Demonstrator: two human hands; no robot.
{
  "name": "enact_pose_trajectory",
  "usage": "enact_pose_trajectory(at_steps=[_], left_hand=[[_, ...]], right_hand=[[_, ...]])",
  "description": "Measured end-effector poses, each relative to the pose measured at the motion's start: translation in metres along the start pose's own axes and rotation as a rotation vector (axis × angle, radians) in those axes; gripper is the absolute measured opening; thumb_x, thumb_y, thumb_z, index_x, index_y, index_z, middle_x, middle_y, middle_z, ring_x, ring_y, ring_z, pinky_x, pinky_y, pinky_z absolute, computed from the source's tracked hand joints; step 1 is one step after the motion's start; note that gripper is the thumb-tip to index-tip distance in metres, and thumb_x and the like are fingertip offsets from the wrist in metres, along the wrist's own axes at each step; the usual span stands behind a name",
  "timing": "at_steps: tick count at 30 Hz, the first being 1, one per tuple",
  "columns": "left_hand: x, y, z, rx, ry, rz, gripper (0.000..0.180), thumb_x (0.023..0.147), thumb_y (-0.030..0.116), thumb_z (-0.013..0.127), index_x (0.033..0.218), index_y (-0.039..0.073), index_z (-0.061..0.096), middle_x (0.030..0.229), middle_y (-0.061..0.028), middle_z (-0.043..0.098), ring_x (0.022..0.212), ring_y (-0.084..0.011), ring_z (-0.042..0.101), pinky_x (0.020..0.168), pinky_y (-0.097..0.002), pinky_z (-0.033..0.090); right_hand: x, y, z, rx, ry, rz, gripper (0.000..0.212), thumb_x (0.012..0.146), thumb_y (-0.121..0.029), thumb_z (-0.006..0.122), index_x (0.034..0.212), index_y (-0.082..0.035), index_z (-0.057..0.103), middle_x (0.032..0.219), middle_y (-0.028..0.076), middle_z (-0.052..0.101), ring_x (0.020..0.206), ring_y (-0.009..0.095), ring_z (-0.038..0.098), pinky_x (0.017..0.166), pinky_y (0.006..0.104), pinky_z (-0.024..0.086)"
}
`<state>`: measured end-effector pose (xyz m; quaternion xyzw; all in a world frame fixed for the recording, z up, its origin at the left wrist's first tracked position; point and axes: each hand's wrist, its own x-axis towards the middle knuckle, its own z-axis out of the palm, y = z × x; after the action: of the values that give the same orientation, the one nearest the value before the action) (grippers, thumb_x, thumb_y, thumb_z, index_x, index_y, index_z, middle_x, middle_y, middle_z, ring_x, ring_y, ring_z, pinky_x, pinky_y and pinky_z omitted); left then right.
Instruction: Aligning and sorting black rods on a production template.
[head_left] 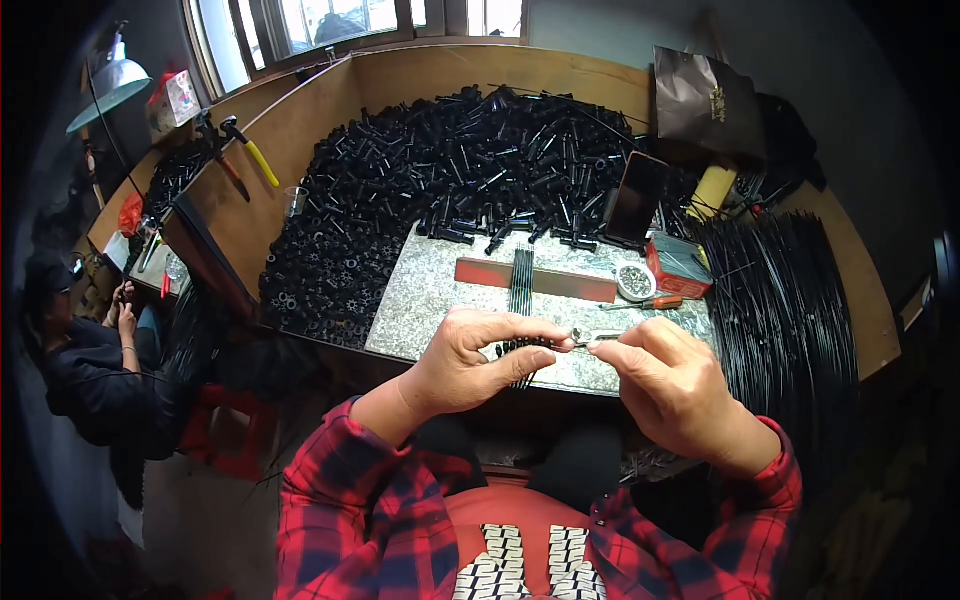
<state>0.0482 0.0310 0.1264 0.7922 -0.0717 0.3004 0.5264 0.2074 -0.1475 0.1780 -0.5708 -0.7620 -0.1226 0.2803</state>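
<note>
My left hand (475,357) is closed, thumb and fingers pinching a small dark part (575,337) at their tips. Close beside it, my right hand (672,383) is also closed, its thumb and forefinger pressed together; what they hold is too small to make out. A row of thin black rods (522,283) lies across a red-edged bar (580,284) on the speckled worktop (412,305). The rods' near ends, with black pieces on them, pass partly behind my left fingers.
Black tubular parts (480,165) are heaped behind the worktop. A phone (637,197), a white bowl of small parts (635,281), a red box (680,262) and a screwdriver (660,303) stand or lie right. Bundled black rods (785,310) fill the far right. Another person (95,350) sits left.
</note>
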Motion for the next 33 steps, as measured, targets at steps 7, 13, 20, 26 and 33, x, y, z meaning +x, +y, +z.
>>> enact_pose_trajectory(at_steps=[7, 13, 20, 26, 33], left_hand=[[-0.0041, 0.0036, 0.0010, 0.032, 0.002, -0.033, 0.020, 0.086, 0.000, 0.063, 0.106, -0.003, 0.066, 0.097, -0.0143, 0.070, 0.094, -0.0205, 0.067, 0.087, -0.0307, 0.051], [-0.0034, 0.0029, 0.0001, 0.107, 0.011, 0.042, 0.022, 0.084, 0.002, 0.065, 0.106, -0.001, 0.067, 0.093, -0.0120, 0.071, 0.092, -0.0207, 0.068, 0.094, -0.0354, 0.047], [-0.0015, 0.0018, 0.0000, 0.117, 0.017, 0.082, 0.022, 0.083, 0.003, 0.065, 0.105, 0.000, 0.067, 0.093, -0.0116, 0.071, 0.091, -0.0205, 0.069, 0.094, -0.0366, 0.047], [-0.0006, 0.0018, 0.0013, 0.138, 0.015, 0.102, 0.021, 0.083, 0.002, 0.066, 0.104, 0.000, 0.068, 0.093, -0.0118, 0.071, 0.091, -0.0207, 0.069, 0.094, -0.0381, 0.047], [0.0043, 0.0003, 0.0068, 0.171, 0.006, 0.161, 0.020, 0.082, 0.005, 0.067, 0.102, 0.002, 0.068, 0.093, -0.0106, 0.071, 0.089, -0.0212, 0.069, 0.091, -0.0365, 0.049]], right_hand=[[0.0008, -0.0025, 0.0014, -0.003, 0.014, -0.011, 0.040, 0.067, 0.011, 0.059, 0.104, -0.003, 0.061, 0.081, 0.011, 0.056, 0.067, 0.027, 0.056, 0.057, 0.0354, 0.046], [0.0010, -0.0036, -0.0019, -0.035, 0.033, -0.015, 0.040, 0.066, 0.011, 0.059, 0.104, -0.003, 0.061, 0.081, 0.011, 0.056, 0.068, 0.027, 0.056, 0.057, 0.0350, 0.046], [0.0001, -0.0013, -0.0011, -0.046, 0.036, -0.010, 0.040, 0.066, 0.011, 0.060, 0.103, -0.004, 0.062, 0.082, 0.011, 0.056, 0.069, 0.027, 0.056, 0.057, 0.0353, 0.046], [-0.0009, -0.0028, -0.0023, -0.046, 0.016, -0.007, 0.040, 0.066, 0.010, 0.060, 0.104, -0.004, 0.061, 0.081, 0.010, 0.055, 0.068, 0.026, 0.056, 0.057, 0.0351, 0.046], [-0.0023, -0.0031, -0.0033, -0.043, 0.010, -0.012, 0.043, 0.065, 0.011, 0.060, 0.105, -0.005, 0.062, 0.081, 0.010, 0.054, 0.069, 0.027, 0.055, 0.058, 0.0350, 0.046]])
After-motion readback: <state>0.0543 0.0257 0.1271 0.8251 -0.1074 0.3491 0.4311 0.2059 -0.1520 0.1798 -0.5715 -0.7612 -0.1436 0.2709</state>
